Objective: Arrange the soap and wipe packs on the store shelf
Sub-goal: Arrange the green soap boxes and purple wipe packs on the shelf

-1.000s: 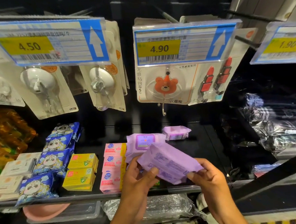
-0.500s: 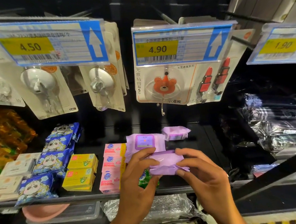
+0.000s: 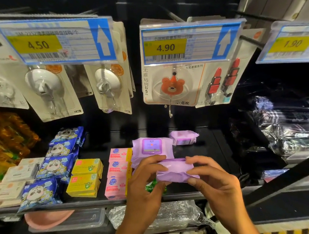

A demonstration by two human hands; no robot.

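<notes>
A purple wipe pack [image 3: 174, 171] is held edge-up just above the front of the black shelf [image 3: 212, 149]. My left hand [image 3: 145, 187] grips its left end and my right hand [image 3: 213, 182] grips its right end. Behind it a second purple wipe pack [image 3: 151, 147] leans upright, and a third purple pack [image 3: 184, 137] lies further back. Pink soap boxes [image 3: 117, 171] stand in a row just left of my hands. Yellow soap boxes [image 3: 85, 177], blue panda wipe packs [image 3: 56, 165] and white soap boxes [image 3: 17, 178] fill the shelf's left part. A green item [image 3: 151, 187] peeks out under my left hand.
Price tags [image 3: 190, 43] and hanging hook cards [image 3: 171, 86] hang above the shelf. Orange wrapped packs [image 3: 3, 138] sit at far left; plastic-wrapped dark goods [image 3: 289, 125] at right. A black slanted bar [image 3: 289, 176] crosses the lower right. Below the shelf are a pink bowl [image 3: 47, 218] and wrapped goods.
The held purple pack turned from flat and tilted to edge-up, and both hands closed in on its ends and lowered it towards the shelf front.
</notes>
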